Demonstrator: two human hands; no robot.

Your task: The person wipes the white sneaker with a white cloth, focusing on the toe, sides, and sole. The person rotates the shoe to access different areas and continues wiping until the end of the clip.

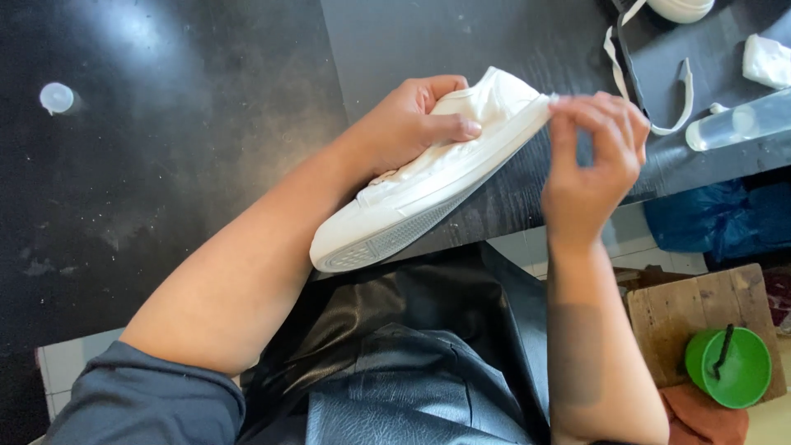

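I hold a white shoe (pixel 428 185) tilted on its side over the near edge of the black desk (pixel 181 140), its ribbed sole (pixel 387 239) turned toward me and one end hanging out past the edge above my lap. My left hand (pixel 412 124) is closed around the upper, thumb laid along the side and fingers curled over the top. My right hand (pixel 597 152) is at the far end of the shoe, fingertips (pixel 568 107) pinched together on the rim there; what they pinch is too small to tell.

Under the shoe, a black apron (pixel 412 346) covers my lap. Past my right hand, on the desk, a loose white strip (pixel 659 107) curls round, and beside it lies a clear plastic bottle (pixel 741 122) on its side. A crumpled white scrap (pixel 766 59) sits near the far right corner, and part of another white shoe (pixel 680 8) shows at the top edge. Far to the left on the desk stands a small clear cap (pixel 56 97), well apart from everything else.

Down to my right, off the desk, a green cup (pixel 737 367) with a dark stick in it rests on a wooden block (pixel 684 309), with a blue bag (pixel 717 218) behind it.
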